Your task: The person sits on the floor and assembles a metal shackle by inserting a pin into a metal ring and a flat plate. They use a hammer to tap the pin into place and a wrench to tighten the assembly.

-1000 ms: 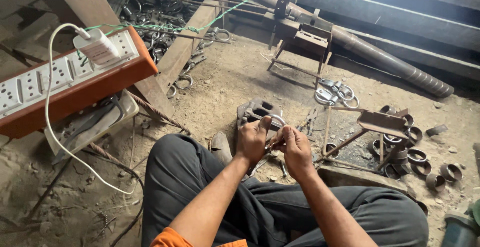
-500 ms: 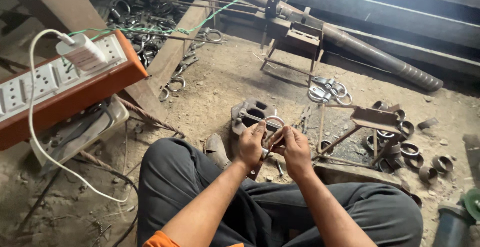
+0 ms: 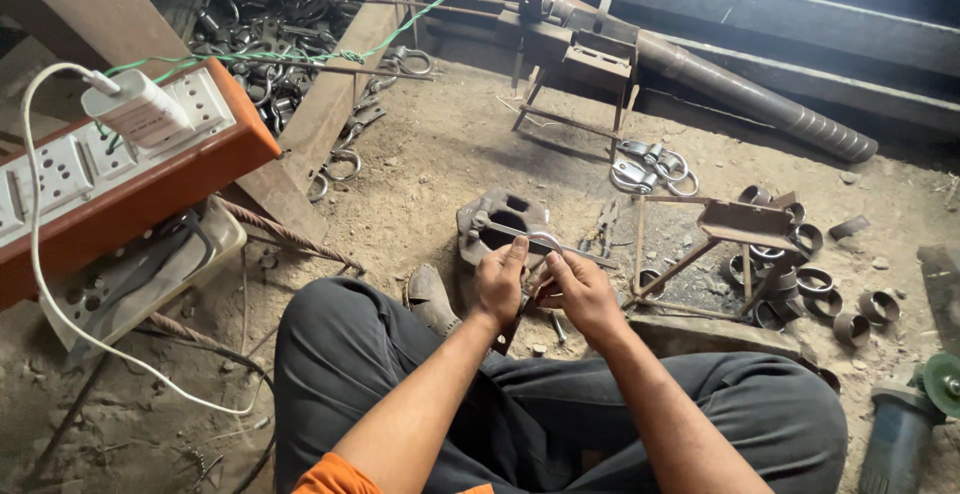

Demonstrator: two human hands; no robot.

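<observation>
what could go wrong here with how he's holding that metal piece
Both bare hands, left hand and right hand, pinch a small metal ring piece over the iron block, so sharp edges might cut fingers. The loose steel rings and grinder nearby could trip or snag.

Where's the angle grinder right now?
In the head view, the angle grinder lies on the dirt floor at the lower right edge, beside the person's right knee, just below the scattered metal rings.
</observation>
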